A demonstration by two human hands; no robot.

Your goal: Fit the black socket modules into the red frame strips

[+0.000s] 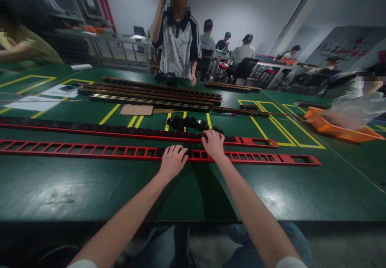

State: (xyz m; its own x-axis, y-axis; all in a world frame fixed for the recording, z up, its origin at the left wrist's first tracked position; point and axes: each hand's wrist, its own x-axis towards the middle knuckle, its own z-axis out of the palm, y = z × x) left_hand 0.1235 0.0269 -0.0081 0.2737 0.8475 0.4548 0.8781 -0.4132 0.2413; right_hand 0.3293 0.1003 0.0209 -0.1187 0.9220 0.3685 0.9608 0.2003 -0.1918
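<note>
Two long red frames run side by side across the green table. The near red frame is a row of slots, mostly showing the table through them. Black square modules fill most of the far frame. My left hand rests over the near frame, fingers curled down on a small black module in its slots. My right hand reaches across to the far frame, its fingers bent and closed at the black modules there. What its fingertips hold, if anything, is hidden. Just beyond lies a pile of loose black modules.
Bundled long dark strips lie farther back, near a piece of cardboard. An orange bin with clear plastic stands at the right. White papers lie at the left. A person stands across the table; others sit beyond.
</note>
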